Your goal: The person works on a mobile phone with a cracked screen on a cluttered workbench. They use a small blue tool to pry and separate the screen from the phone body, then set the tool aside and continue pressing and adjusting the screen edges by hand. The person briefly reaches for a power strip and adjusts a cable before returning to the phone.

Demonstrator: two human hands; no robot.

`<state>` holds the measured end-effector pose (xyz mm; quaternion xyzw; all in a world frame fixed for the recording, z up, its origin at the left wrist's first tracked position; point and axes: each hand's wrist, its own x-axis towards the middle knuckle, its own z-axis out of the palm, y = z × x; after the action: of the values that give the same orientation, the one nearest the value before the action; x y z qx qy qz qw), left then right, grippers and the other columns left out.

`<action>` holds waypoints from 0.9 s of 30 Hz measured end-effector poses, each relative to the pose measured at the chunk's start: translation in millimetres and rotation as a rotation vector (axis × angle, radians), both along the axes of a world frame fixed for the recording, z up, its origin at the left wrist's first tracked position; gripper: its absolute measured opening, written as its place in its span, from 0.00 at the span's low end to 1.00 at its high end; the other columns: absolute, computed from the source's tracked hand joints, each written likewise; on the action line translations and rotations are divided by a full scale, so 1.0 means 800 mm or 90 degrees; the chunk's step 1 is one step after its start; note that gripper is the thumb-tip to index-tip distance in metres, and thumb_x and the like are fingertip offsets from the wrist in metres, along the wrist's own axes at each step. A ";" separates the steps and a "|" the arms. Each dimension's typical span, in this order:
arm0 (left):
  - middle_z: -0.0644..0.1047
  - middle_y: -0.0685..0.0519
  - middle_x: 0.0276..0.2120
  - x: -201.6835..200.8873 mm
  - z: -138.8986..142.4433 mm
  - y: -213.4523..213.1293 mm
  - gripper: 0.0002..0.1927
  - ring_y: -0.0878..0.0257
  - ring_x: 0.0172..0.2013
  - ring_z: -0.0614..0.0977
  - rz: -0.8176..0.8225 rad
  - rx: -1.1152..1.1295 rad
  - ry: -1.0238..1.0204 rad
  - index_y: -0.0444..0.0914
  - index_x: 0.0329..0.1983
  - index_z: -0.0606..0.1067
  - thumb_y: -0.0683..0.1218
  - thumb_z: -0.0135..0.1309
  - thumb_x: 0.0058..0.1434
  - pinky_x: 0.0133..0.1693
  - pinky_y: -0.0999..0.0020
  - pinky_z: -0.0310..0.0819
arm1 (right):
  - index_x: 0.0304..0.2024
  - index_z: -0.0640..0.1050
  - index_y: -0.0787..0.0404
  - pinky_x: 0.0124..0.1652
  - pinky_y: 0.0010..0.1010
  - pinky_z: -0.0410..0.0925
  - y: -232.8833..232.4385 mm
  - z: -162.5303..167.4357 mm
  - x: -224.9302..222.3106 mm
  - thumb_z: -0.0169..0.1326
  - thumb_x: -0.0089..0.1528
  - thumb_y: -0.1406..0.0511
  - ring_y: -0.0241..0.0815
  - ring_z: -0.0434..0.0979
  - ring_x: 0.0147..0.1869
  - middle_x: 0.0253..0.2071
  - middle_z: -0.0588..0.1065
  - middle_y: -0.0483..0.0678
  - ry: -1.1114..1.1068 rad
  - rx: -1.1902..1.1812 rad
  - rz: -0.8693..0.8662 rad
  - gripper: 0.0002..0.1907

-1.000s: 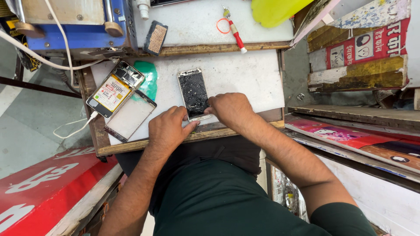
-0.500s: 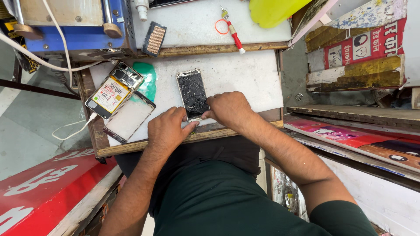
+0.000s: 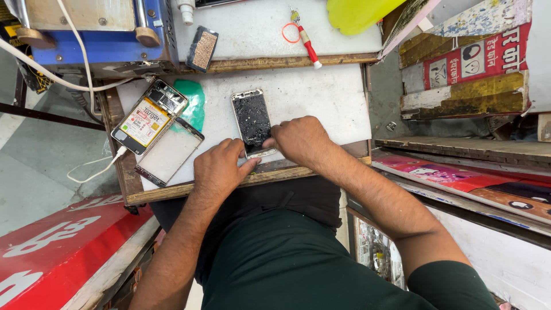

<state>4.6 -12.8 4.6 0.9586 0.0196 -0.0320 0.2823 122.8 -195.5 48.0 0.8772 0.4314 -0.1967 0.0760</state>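
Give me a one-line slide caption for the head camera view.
Both hands, left and right, grip the near end of a cracked phone on a white worktop.

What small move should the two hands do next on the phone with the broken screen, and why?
Probably keep the left hand pressing the near end of the cracked phone and let the right hand work its fingertips along that bottom edge. Both hands already meet at that end, the glass is shattered all over, and the phone lies flat on the white board.
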 end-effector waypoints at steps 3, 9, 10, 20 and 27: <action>0.77 0.55 0.26 0.000 0.001 0.000 0.23 0.57 0.28 0.83 0.002 0.002 0.007 0.41 0.32 0.76 0.62 0.68 0.52 0.28 0.58 0.77 | 0.32 0.81 0.58 0.30 0.41 0.73 0.001 -0.001 0.000 0.51 0.62 0.42 0.48 0.83 0.33 0.26 0.79 0.48 0.016 -0.015 0.002 0.28; 0.77 0.55 0.26 0.003 0.001 0.000 0.23 0.59 0.27 0.83 -0.007 0.006 0.033 0.41 0.31 0.76 0.63 0.68 0.53 0.27 0.60 0.77 | 0.32 0.81 0.58 0.28 0.39 0.73 0.000 0.000 0.000 0.50 0.66 0.45 0.46 0.83 0.31 0.25 0.79 0.47 -0.005 -0.013 0.010 0.26; 0.77 0.55 0.26 0.003 0.001 0.000 0.24 0.59 0.27 0.83 -0.009 0.008 0.033 0.41 0.31 0.76 0.63 0.67 0.53 0.26 0.60 0.77 | 0.32 0.80 0.59 0.28 0.39 0.73 -0.001 0.000 0.000 0.50 0.64 0.43 0.46 0.83 0.31 0.25 0.79 0.47 -0.001 -0.028 0.010 0.27; 0.77 0.55 0.26 0.002 0.002 -0.001 0.24 0.59 0.27 0.83 -0.006 0.002 0.044 0.41 0.32 0.76 0.64 0.67 0.53 0.27 0.60 0.77 | 0.36 0.80 0.58 0.31 0.40 0.74 -0.005 0.003 0.003 0.51 0.62 0.43 0.47 0.83 0.34 0.29 0.80 0.48 0.046 -0.018 0.007 0.27; 0.78 0.55 0.26 0.002 0.001 0.001 0.23 0.57 0.28 0.83 -0.007 -0.005 0.003 0.41 0.32 0.76 0.63 0.67 0.53 0.27 0.59 0.77 | 0.37 0.80 0.57 0.35 0.44 0.74 -0.005 0.009 0.006 0.51 0.66 0.50 0.51 0.83 0.39 0.32 0.80 0.48 0.065 0.014 -0.013 0.19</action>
<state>5.8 -12.3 5.4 0.9574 0.0149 -0.0356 0.2861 127.4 -199.3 54.8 0.8711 0.4278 -0.2376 0.0423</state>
